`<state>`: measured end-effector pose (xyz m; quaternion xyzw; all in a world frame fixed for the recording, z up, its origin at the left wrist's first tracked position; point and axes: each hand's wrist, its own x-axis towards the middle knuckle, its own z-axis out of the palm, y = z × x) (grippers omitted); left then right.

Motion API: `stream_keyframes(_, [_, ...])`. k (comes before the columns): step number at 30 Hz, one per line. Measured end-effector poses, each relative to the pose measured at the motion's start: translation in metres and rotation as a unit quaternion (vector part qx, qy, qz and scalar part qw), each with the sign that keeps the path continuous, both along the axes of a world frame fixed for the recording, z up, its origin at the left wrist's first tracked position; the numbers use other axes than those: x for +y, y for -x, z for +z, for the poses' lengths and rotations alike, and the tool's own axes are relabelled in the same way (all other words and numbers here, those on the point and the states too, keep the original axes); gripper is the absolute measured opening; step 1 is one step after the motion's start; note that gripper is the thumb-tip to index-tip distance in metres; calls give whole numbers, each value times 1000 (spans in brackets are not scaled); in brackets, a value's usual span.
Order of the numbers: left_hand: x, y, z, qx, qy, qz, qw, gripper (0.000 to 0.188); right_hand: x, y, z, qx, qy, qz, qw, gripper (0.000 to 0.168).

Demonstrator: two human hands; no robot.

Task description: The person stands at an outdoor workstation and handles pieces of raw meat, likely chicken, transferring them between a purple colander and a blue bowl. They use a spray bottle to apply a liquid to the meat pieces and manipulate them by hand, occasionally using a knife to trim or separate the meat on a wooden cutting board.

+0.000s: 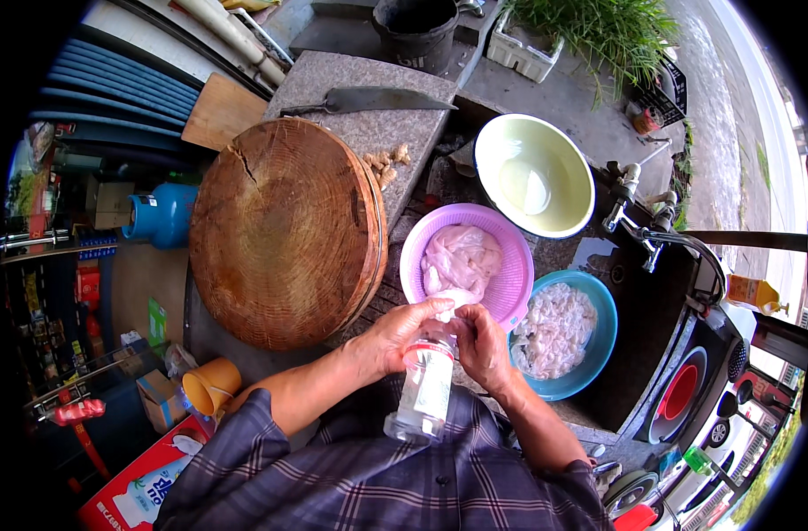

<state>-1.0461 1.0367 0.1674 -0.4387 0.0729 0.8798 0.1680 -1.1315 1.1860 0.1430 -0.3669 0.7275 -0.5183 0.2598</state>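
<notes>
A clear plastic bottle [425, 391] with a pale label and a red band is held tilted in front of my shirt. My left hand [404, 335] wraps around its upper part, thumb near a whitish strip of raw offal [449, 302]. From the other side my right hand [482, 345] pinches at the bottle's upper end, where the strip meets it. My fingers hide exactly how the two join. Just beyond, a pink plastic colander [520, 265] contains a heap of pale pink raw offal [464, 255], apparently continuous with the strip.
A round wooden chopping block [278, 232] stands at left, with a large knife [384, 99] and ginger [385, 162] behind it. To the right are a cream enamel basin [576, 179], a blue basin [610, 318] of whitish pieces, a dark sink [643, 345] and a tap [633, 229].
</notes>
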Motion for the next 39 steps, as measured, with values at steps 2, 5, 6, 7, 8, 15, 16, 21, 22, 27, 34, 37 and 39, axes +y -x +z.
stream_keyframes(2, [4,-5,4,1,32,-18,999,32,2,0,4,19,6,17,1000,17])
stream_keyframes(5, [1,-13,14,29,19,-41,999,32,7,-2,18,27,22,34,999,23])
stream_keyframes(6, [1,-14,21,31,14,-40,999,32,7,-3,23,36,30,38,998,23])
stream_keyframes(7, [-1,-15,29,24,17,-28,999,28,8,-4,27,45,37,41,997,24])
stream_keyframes(8, [-3,-15,36,24,24,-31,999,28,9,-4,30,54,43,43,997,24])
stream_keyframes(15, [-12,-10,59,8,16,-46,999,27,10,0,46,56,57,60,995,24])
stream_keyframes(16, [-15,-7,58,8,7,-48,999,27,10,1,48,55,57,65,995,25])
stream_keyframes(21, [-23,2,42,39,-32,-101,994,27,9,9,54,54,52,88,993,28])
stream_keyframes(22, [-26,3,37,45,-41,-114,992,28,9,9,53,55,54,81,994,29])
stream_keyframes(27, [-27,7,30,34,-1,-99,994,35,15,2,54,49,53,10,997,36])
stream_keyframes(34, [-32,8,28,-11,26,-117,993,41,29,4,43,-101,-50,3,994,18])
stream_keyframes(37, [-31,13,36,-4,41,-133,990,41,37,13,43,-264,-94,73,957,15])
stream_keyframes(39, [-32,14,35,13,32,-131,991,41,47,18,36,-402,-85,129,903,19])
